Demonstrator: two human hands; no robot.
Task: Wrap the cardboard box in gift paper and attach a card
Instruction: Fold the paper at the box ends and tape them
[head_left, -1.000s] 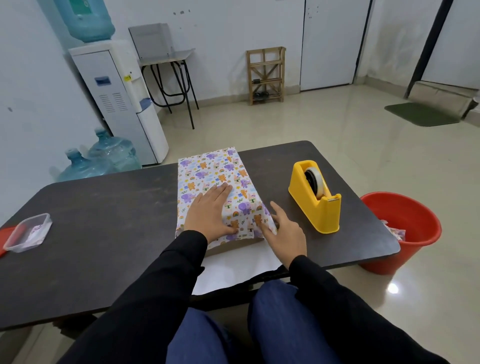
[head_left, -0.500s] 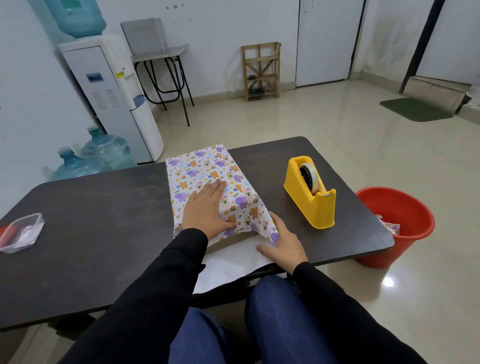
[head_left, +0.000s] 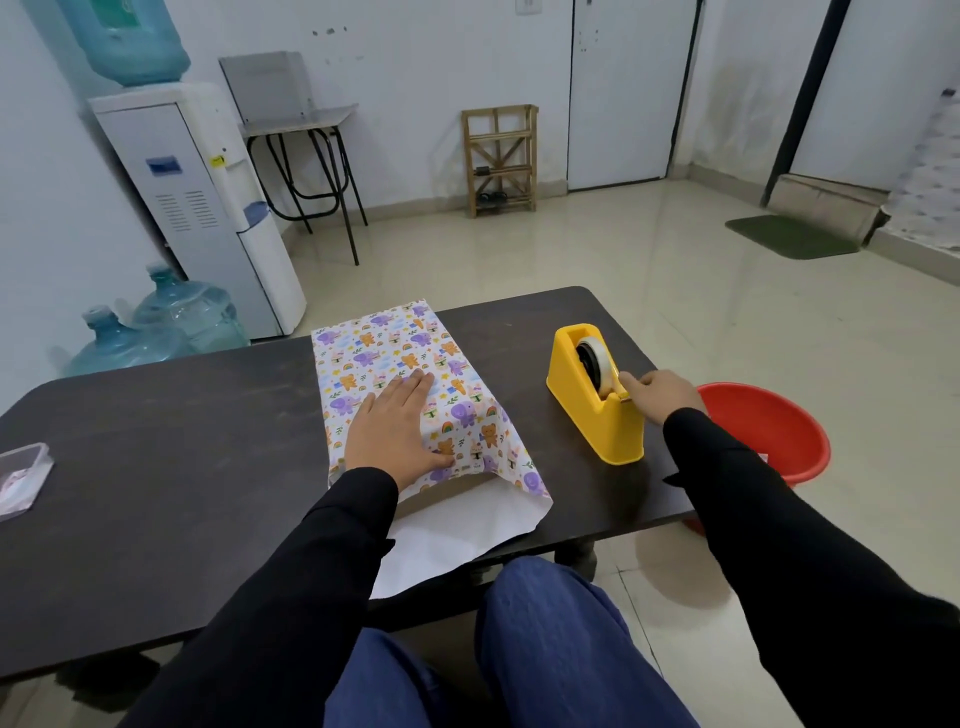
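Observation:
The box lies in the middle of the dark table, covered in gift paper printed with small animals. The paper's near end is open and its white inside spreads toward the table's front edge. My left hand presses flat on top of the wrapped box, fingers straight. My right hand is at the cutter end of the yellow tape dispenser, right of the box, with fingertips pinching at the tape end there. No card is in view.
A clear plastic container sits at the table's left edge. A red bucket stands on the floor right of the table. A water dispenser and spare bottles stand behind the table on the left.
My right hand left the paper's near right corner and moved right to the tape dispenser. The left hand stayed pressed on the box.

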